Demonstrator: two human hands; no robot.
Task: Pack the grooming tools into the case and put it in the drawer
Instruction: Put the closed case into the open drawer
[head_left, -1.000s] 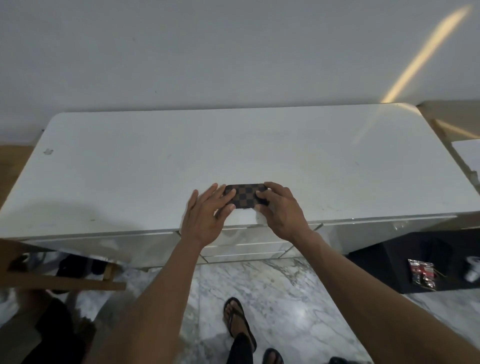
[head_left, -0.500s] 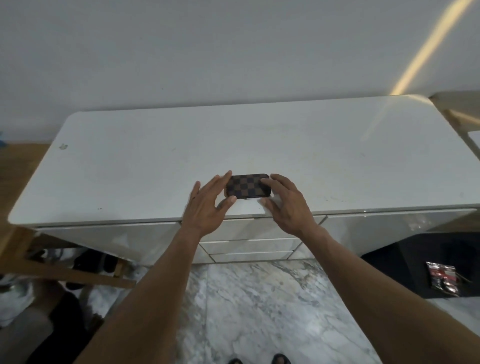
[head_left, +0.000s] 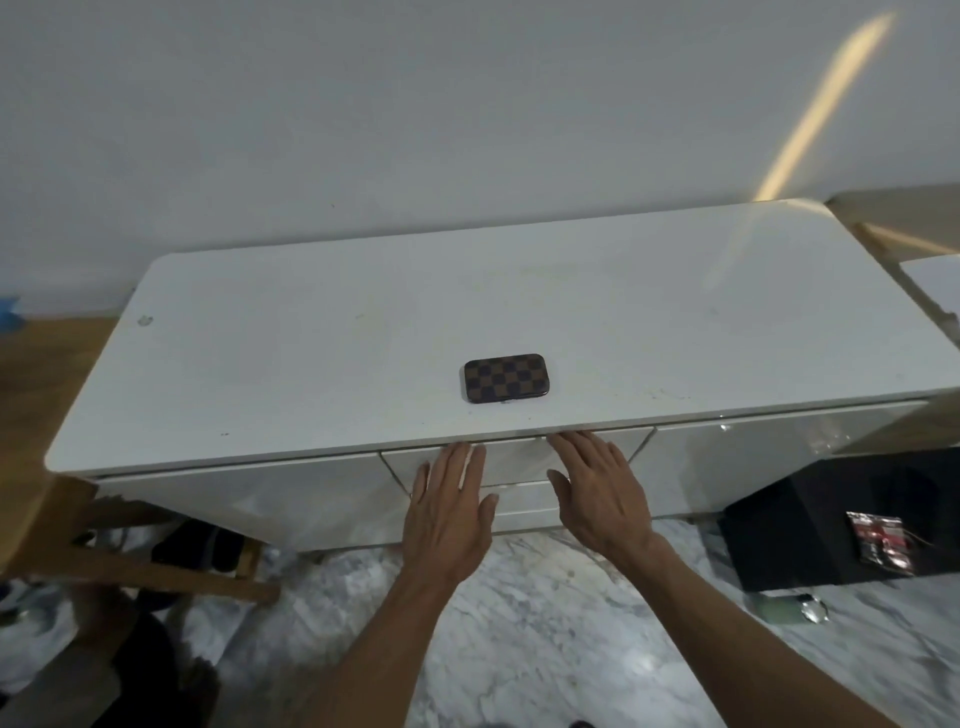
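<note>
— Near the front edge of the counter, about midway along it, lies the case: shut, flat, its long axis running parallel to that edge.

— How does it look?

— Small, rounded at the corners, covered in a brown and dark checkerboard. No grooming tools show outside it, so the packing seems done.

— And the hands?

— Both are below the edge, apart from the case. The left hand and right hand have released fingers, spread flat against the top middle drawer, holding nothing. The drawer reads as closed.

— So which way is the case from them?

— Up and beyond, over the counter's lip, roughly between the two hands; neither is clearly nearer. Judging by this, the drawer gets opened first, then one hand reaches back up for the case.
</note>
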